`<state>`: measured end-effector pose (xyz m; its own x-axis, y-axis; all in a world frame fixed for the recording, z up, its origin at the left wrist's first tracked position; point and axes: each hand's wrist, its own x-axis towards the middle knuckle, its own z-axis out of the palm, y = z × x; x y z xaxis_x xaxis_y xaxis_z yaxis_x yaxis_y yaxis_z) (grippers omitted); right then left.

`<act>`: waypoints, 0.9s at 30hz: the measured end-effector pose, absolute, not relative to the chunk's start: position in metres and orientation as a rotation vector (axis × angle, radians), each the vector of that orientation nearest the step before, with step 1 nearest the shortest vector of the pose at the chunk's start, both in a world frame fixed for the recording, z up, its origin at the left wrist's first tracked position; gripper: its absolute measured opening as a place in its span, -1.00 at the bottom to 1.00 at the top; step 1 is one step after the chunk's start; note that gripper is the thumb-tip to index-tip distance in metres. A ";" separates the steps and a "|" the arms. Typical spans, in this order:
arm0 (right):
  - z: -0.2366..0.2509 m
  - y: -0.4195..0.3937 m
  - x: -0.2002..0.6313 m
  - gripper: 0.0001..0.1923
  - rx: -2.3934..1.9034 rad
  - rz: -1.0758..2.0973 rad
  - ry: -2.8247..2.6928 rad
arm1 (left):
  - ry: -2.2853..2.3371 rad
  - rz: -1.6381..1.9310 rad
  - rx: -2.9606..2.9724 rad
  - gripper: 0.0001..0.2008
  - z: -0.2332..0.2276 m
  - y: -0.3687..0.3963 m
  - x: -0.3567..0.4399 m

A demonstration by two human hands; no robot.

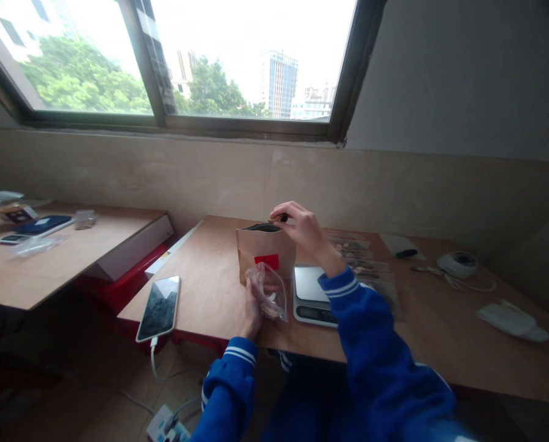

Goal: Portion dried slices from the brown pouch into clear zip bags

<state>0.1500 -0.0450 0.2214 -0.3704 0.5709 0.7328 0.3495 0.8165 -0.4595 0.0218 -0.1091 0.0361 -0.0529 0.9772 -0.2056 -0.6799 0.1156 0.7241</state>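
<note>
No text legible from my viewpoint. Red label (267, 261) on the brown paper bag (265, 253): too small to read. Scale (311, 294) display dark, digits not discernible. Phone (159, 307) screen blank.

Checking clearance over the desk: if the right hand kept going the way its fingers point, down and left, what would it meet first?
Most likely the open mouth of the brown paper bag; the right hand hovers at its top edge, pinching a small dark piece.

A wide dark-framed window (237, 61) is set above a beige tiled wall (394, 190), and pale daylight, trees and tower blocks are seen through it. Two wooden worktops (440, 344) are placed below, with a brown floor (94, 380) between them.
</note>
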 end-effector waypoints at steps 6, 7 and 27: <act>0.217 -0.028 0.139 -0.81 -0.595 0.294 -2.254 | 0.834 1.400 0.472 -0.42 0.031 -0.106 0.022; 0.214 -0.028 0.141 -0.81 -0.583 0.325 -2.234 | 0.827 1.402 0.470 -0.42 0.031 -0.106 0.021; 0.218 -0.058 0.163 -0.56 -0.663 0.536 -2.181 | 0.827 1.419 0.538 -0.40 0.021 -0.101 0.021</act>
<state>0.1628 -0.0580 0.2178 -0.5606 0.6116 0.5582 0.2835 0.7752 -0.5646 0.0212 -0.1008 0.0207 -0.0443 0.9833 -0.1767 -0.6385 0.1081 0.7620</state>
